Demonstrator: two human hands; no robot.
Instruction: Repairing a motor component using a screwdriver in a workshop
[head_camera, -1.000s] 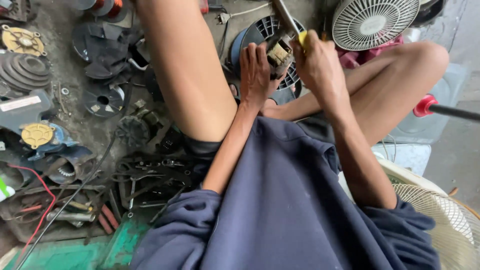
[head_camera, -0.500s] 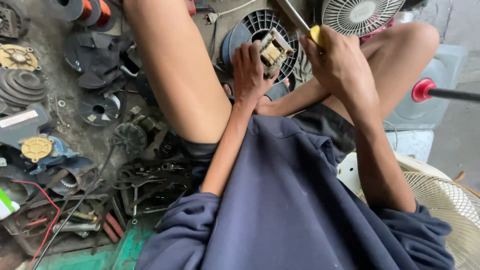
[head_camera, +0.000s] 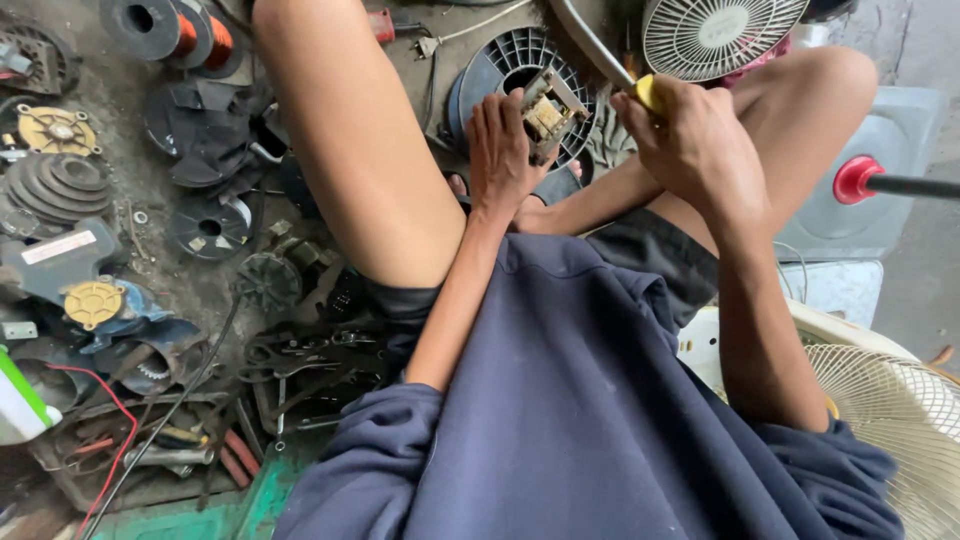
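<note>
left hand (head_camera: 500, 140): clenched on small motor core (head_camera: 547, 112), held over blue slotted housing (head_camera: 500, 65)
right hand (head_camera: 695, 140): fist around yellow-handled screwdriver (head_camera: 648, 92), just right of core
fan grille (head_camera: 715, 30): beyond right fist

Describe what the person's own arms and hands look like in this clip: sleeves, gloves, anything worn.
Both hands are bare: no gloves, rings, watch or bands show on the left hand or the right hand. The forearms are uncovered too. The dark navy top has loose fabric sleeves pushed up and bunched near the elbows. No markings or print show on the sleeves.
</note>
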